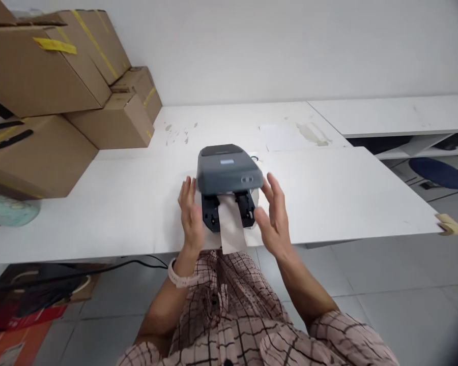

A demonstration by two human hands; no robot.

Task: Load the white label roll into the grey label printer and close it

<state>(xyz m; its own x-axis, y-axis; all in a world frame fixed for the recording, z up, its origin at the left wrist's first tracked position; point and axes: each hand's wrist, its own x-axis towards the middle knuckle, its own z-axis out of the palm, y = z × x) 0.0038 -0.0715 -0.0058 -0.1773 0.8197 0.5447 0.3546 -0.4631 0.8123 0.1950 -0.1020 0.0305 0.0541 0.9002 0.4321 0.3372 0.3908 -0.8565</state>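
A dark grey label printer (pixel 229 170) stands near the table's front edge, its lid raised above the black lower body (pixel 210 213). A strip of white label paper (pixel 232 226) runs out of its front and hangs past the table edge. My left hand (pixel 191 216) is beside the printer's left side, fingers upright and apart from the thumb. On the other side my right hand (pixel 275 218) has its fingers spread, their tips close to the lid's right front corner. Whether the fingertips touch the lid I cannot tell. The paper roll is mostly hidden under the lid.
Cardboard boxes (pixel 41 76) are stacked on the left of the white table (pixel 328 198), with a pale green roll-like item (pixel 11 208) before them. A white sheet (pixel 280 138) lies behind the printer. A blue stool (pixel 438 173) stands at the right; a black cable (pixel 137 262) hangs below.
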